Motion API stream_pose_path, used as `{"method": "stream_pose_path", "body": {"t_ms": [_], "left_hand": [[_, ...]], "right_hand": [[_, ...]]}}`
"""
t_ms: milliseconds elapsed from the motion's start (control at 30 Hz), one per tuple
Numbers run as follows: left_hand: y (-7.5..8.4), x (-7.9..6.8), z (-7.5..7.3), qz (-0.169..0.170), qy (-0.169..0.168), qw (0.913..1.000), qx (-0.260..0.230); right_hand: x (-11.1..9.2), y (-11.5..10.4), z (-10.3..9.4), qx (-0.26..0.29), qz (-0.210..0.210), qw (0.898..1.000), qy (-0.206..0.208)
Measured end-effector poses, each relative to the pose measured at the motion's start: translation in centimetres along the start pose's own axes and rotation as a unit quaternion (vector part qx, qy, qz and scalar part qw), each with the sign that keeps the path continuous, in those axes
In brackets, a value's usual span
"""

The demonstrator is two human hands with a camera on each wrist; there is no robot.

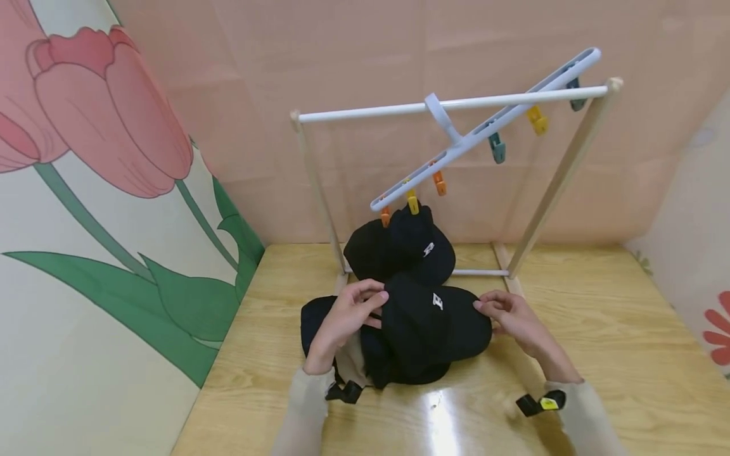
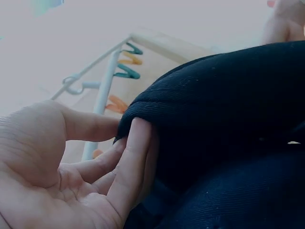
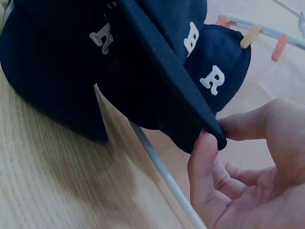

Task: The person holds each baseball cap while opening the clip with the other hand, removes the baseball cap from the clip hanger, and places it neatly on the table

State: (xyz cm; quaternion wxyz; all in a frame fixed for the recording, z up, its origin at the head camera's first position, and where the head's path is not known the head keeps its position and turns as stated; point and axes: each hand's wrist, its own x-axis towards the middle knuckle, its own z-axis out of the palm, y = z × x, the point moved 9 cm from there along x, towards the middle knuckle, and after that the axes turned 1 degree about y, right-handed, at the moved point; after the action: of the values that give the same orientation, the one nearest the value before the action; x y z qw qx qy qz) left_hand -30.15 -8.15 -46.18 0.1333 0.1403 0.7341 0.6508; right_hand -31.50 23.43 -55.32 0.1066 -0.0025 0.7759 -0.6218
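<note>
A dark baseball cap with a white letter on its front is held up between both hands. My left hand pinches the edge of its crown at the back, thumb on one side and fingers on the other. At the opposite end, my right hand pinches the rim of the brim. Under and behind it, more dark headwear lies on the table, and the right wrist view shows a second lettered cap there. Another cap hangs from clips behind the held one.
A rack with a white top rod and wooden posts stands at the back of the table. From the rod hangs a tilted pale clip hanger, its lower left end near the caps. Coloured clips dangle along it.
</note>
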Motion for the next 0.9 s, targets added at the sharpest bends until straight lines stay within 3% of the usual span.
{"method": "stream_pose_path", "body": {"t_ms": [267,900], "left_hand": [[-0.2,0.0,0.4,-0.013,-0.017,0.9997,0.014],[-1.0,-0.4,0.1,-0.058,-0.015,0.9968,0.053]], "right_hand": [[0.0,0.2,-0.1,-0.011,0.002,1.000,-0.013],[0.3,1.4,0.4,-0.016,0.011,0.999,-0.032]]}}
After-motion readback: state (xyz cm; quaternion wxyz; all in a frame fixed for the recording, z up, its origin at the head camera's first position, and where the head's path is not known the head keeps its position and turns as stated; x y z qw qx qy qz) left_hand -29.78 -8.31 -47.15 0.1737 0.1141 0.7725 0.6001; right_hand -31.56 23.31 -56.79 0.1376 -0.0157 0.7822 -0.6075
